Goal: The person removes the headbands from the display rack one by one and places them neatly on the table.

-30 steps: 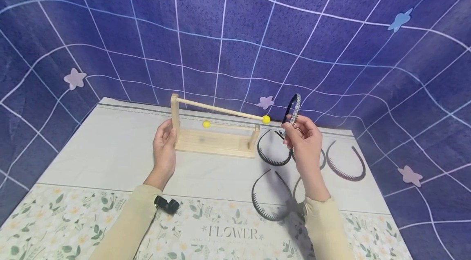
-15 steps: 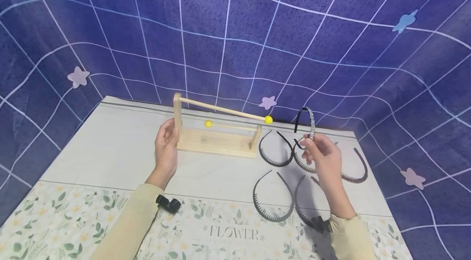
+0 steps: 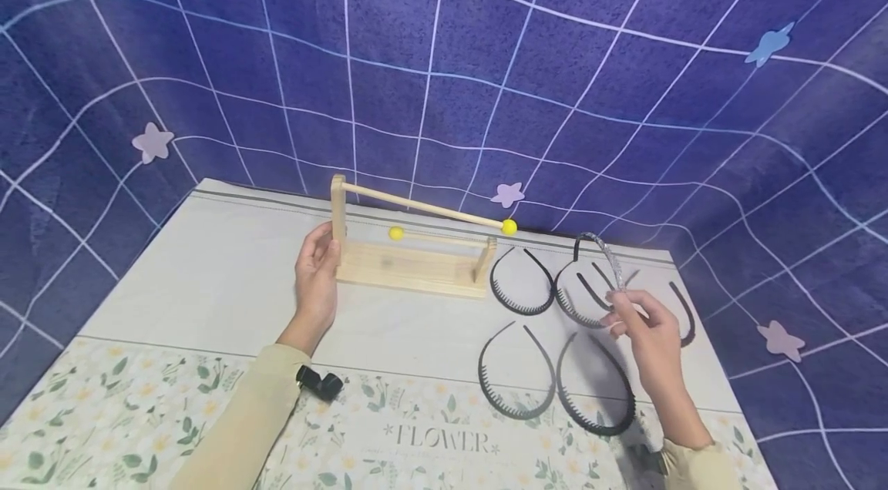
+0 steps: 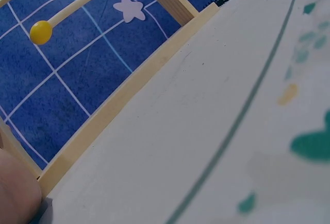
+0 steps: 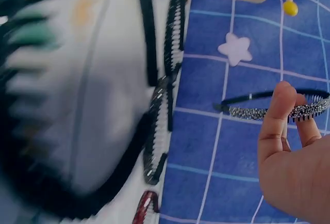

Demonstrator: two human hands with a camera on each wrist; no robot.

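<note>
My left hand [image 3: 317, 286] grips the left upright of a pale wooden headband stand [image 3: 409, 268]. The stand has a flat base and two rods tipped with yellow balls; both rods are bare. In the right wrist view, my right hand [image 5: 294, 167] pinches a silver glittery headband [image 5: 247, 113] between thumb and fingers. The head view has this headband raised above the right part of the table, overlapping other headbands lying there. Only a bit of the left hand shows in the left wrist view, beside the stand's edge.
Several dark toothed headbands lie on the table, including a black headband [image 3: 522, 311] near the stand and another black headband [image 3: 598, 428] nearer the front. A reddish headband [image 5: 147, 206] is partly hidden. Behind the table [image 3: 229, 259] hangs a blue gridded cloth [image 3: 388, 120].
My right hand has moved right and toward the front, away from the rod ends, carrying the silver headband lower. My left hand stays on the stand's upright.
</note>
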